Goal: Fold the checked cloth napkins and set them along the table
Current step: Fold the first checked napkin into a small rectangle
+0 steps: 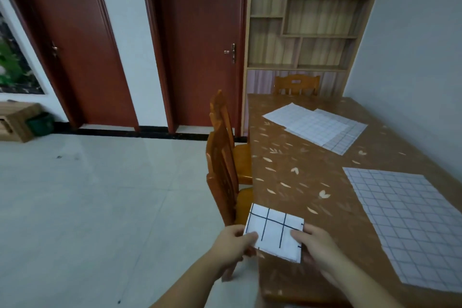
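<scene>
Head view: a small folded napkin [274,232], white with thick black check lines, is held up between both hands right over the near-left corner of the table [295,172]. The left hand [231,245] is curled around its left edge, thumb pressed on top near the lower-left corner. The right hand [316,245] is pinching the right edge, thumb laid across the front. So both sets of fingers are closed on the cloth, neither is let go.

Further out on the brown leaf-patterned tabletop, one big unfolded napkin [410,227] is spread flat along the right side, near the wall. Well beyond that, toward the far end, a loose stack of spread napkins [317,125] is seen, overlapping each other at slightly different angles; the exact count can't be told for sure.

Two orange wooden chairs [225,170] are tucked in along the table's left side, and another chair back [297,84] is visible at the far end. A wooden shelf unit [312,20] is stood behind that, with two dark red doors [200,45] to its left.
</scene>
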